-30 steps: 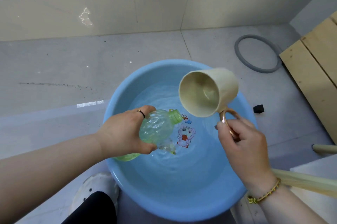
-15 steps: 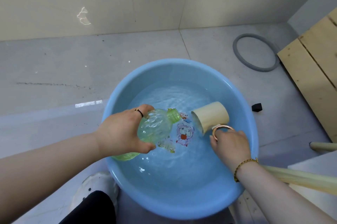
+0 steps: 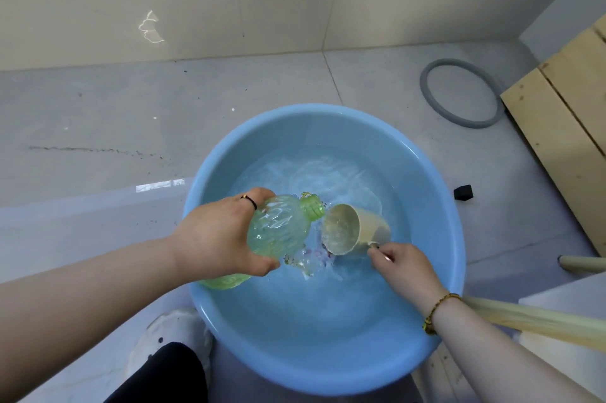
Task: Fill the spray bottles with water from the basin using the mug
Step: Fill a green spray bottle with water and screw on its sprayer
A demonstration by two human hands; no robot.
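left grip (image 3: 216, 235) clasps bottle (image 3: 278, 232), right grip (image 3: 406, 268) holds mug (image 3: 341, 228) in basin (image 3: 295, 133) on grey tile floor (image 3: 98, 123).

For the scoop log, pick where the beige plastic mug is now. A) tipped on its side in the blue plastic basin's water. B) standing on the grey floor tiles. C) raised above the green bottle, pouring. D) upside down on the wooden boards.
A: the beige plastic mug lies tipped in the water of the round blue plastic basin, right hand pinching its handle.
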